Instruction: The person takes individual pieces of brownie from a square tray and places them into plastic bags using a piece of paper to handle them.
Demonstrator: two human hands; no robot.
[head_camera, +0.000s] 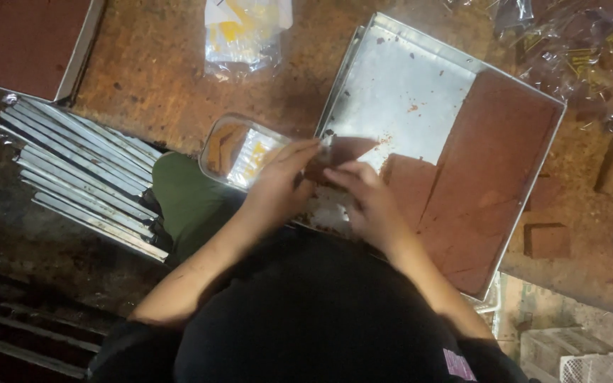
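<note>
A large metal tray (399, 85) lies in front of me, its right part covered by a flat brown slab (491, 163) cut into pieces. My left hand (278, 184) and my right hand (363, 195) meet at the tray's near left edge. Both hold one brown rectangular piece (345, 150) between their fingers, just above the tray. A clear plastic box (239, 150) with a brown piece and a yellow-white wrapper inside sits just left of my left hand.
A stack of several empty metal trays (83, 177) lies at the left. Another tray with brown slab (23, 42) is at the top left. Plastic wrapper bags (246, 32) lie at the top, more crumpled plastic (576, 42) at top right. A loose brown block (546, 240) rests on the right.
</note>
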